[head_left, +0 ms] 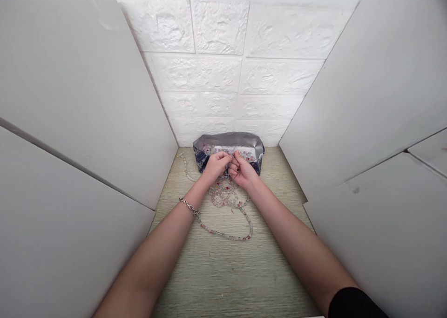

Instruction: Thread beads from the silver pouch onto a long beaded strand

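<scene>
My left hand [215, 165] and my right hand [243, 171] meet over the front of a silver-lined, dark blue pouch [240, 138]. Both are closed, thumb and fingers pinched together at the tips. Whatever lies between them is too small to make out. Loose coloured beads [248, 156] fill the bottom of the pouch. Below my hands a long strand of beads [223, 198], in clear, pink, red and green, lies heaped on the surface. One loop of it curves toward me between my forearms, and its left side passes by my left wrist.
A pale greenish wood-grain surface [230, 271] lies under everything. Light panels, the left panel [70, 76] and the right panel [377, 85], close in both sides. Behind the pouch rises a white brick-patterned wall [220, 71]. A chain bracelet [189, 206] circles my left wrist.
</scene>
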Demonstrator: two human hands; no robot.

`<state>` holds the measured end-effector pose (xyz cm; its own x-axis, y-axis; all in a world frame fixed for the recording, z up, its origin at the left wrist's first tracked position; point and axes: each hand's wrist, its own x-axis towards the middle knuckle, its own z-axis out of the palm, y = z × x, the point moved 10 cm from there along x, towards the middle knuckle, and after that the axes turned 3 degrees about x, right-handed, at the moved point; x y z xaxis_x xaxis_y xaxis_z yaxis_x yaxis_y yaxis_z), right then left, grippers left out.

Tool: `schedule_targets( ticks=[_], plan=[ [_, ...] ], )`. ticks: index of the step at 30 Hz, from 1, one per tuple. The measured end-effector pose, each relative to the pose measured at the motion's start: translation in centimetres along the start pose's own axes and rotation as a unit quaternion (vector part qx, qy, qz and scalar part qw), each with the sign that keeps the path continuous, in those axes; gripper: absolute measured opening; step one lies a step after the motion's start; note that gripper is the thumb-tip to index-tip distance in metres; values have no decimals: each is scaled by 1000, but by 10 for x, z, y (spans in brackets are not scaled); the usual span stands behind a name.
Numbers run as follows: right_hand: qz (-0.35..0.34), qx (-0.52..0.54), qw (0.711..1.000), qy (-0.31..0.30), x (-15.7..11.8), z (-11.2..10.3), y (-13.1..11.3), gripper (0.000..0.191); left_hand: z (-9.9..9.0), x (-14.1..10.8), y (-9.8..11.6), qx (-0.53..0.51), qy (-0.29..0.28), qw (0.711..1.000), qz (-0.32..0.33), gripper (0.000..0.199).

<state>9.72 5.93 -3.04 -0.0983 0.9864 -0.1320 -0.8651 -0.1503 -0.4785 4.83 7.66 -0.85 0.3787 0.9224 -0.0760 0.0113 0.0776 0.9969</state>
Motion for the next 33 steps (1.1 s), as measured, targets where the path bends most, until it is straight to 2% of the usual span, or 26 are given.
schedule_targets(
  ticks=[12,24,33],
  plan=[
    [0,-13,1000,-6,2,-1,1,30,0,0,1,-7,-6,1000,2,15],
    [9,-38,999,-21,-2,4,3,24,2,-2,1,-29,-16,999,-14,17],
    [9,1,1000,1,1,-1,2,19,3,-1,1,-29,-16,999,-11,16]
  ],
)
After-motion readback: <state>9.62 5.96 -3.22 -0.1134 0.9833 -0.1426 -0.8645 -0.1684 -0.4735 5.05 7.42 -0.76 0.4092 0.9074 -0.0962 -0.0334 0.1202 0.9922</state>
